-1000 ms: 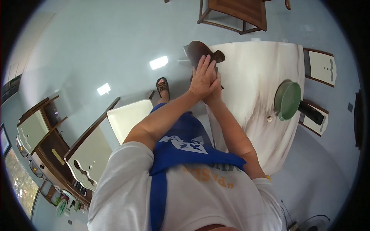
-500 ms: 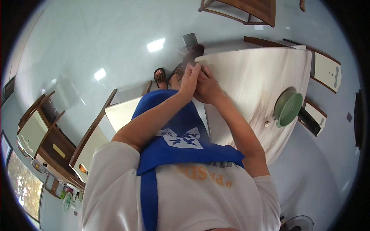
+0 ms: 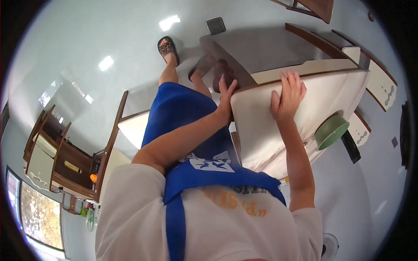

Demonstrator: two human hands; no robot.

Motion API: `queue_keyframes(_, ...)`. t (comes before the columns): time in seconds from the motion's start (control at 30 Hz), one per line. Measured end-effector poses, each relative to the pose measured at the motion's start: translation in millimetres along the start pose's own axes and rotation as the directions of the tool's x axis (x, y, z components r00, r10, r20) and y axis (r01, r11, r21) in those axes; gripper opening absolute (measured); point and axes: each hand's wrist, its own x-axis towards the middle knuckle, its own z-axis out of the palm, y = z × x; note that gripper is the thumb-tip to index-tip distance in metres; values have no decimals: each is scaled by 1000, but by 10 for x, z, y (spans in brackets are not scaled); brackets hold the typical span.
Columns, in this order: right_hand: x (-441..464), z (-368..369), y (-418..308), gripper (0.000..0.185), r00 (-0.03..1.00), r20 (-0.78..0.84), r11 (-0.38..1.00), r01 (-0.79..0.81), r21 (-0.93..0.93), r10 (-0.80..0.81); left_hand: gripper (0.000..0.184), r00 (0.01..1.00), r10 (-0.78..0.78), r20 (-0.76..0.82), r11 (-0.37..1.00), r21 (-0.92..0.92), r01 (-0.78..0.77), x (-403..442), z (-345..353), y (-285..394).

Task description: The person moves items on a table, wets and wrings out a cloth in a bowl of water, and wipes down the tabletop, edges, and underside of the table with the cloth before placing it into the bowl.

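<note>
My left hand (image 3: 225,96) is at the near left corner of the marbled white table (image 3: 254,115), its fingers apart, beside a dark brown carved piece (image 3: 223,71) just beyond the corner. How that piece joins the table is unclear. My right hand (image 3: 287,96) lies on the tabletop with fingers spread, the fingertips at the far edge. Neither hand holds a loose object. A green pot (image 3: 332,132) with a black handle (image 3: 350,147) stands toward the table's right side.
White-seated chairs with brown frames stand left (image 3: 134,128) and right (image 3: 381,89) of the table. A brown wooden chair (image 3: 315,8) is at the top. On the floor lies a small dark square (image 3: 215,26). My sandalled foot (image 3: 167,50) is beyond the apron.
My hands have come apart. The right one has moved right onto the tabletop, while the left stays by the corner. The view has shifted, showing more of the table's far side.
</note>
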Motion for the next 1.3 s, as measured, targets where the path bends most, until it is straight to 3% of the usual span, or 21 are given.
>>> queue_keyframes(0.03, -23, 19, 8, 52, 1000, 11, 1000, -18, -20, 18, 86, 941, -326, 94, 783, -531, 325, -84, -27, 457)
queue_keyframes(0.13, -10, -4, -17, 54, 1000, 19, 999, -23, -40, 23, 87, 982, -170, 87, 867, -460, 191, 85, -70, 345)
queue_keyframes(0.17, 1, -5, -20, 56, 999, 21, 998, -27, -52, 28, 88, 962, -267, 66, 831, -490, 264, 177, -90, 436)
queue_keyframes(0.37, -75, -25, 24, 58, 998, 45, 997, -34, -62, 37, 91, 949, -314, 20, 857, -423, 293, 888, -185, -55)
queue_keyframes(0.47, -127, -42, 59, 61, 997, 63, 996, -37, -77, 42, 90, 941, -337, -6, 915, -237, 326, 1398, -302, -327)
queue_keyframes(0.53, -135, -43, 68, 61, 998, 61, 997, -30, -74, 34, 87, 950, -310, -45, 943, 114, 313, 1707, -410, -223)
queue_keyframes(0.57, -157, -52, 74, 61, 997, 70, 995, -26, -95, 33, 86, 954, -294, -54, 911, 286, 297, 1847, -450, -219)
queue_keyframes(0.67, -190, -61, 94, 61, 997, 76, 995, -10, -100, 18, 72, 986, -54, 158, 790, 610, -55, 2348, -518, -766)
queue_keyframes(0.77, -200, -88, 99, 61, 997, 80, 993, -15, -120, 25, 72, 945, 33, 326, 584, 761, -283, 2725, -508, -1199)
queue_keyframes(0.8, -194, -90, 95, 61, 996, 82, 992, -13, -123, 23, 73, 928, 57, 368, 550, 764, -337, 2721, -501, -1181)
queue_keyframes(1.0, -205, -65, 80, 60, 996, 66, 994, -52, -95, 58, 57, 833, 372, 409, 716, 445, -538, 1477, -434, -261)
queue_keyframes(1.13, -194, -79, 75, 61, 991, 93, 993, -84, -88, 92, 60, 763, 161, 626, 785, 388, -484, 712, -479, 638)
queue_keyframes(1.3, -222, -84, 89, 59, 992, 73, 993, -98, -59, 102, 59, 517, 117, 848, 739, 273, -616, 444, -458, 1132)
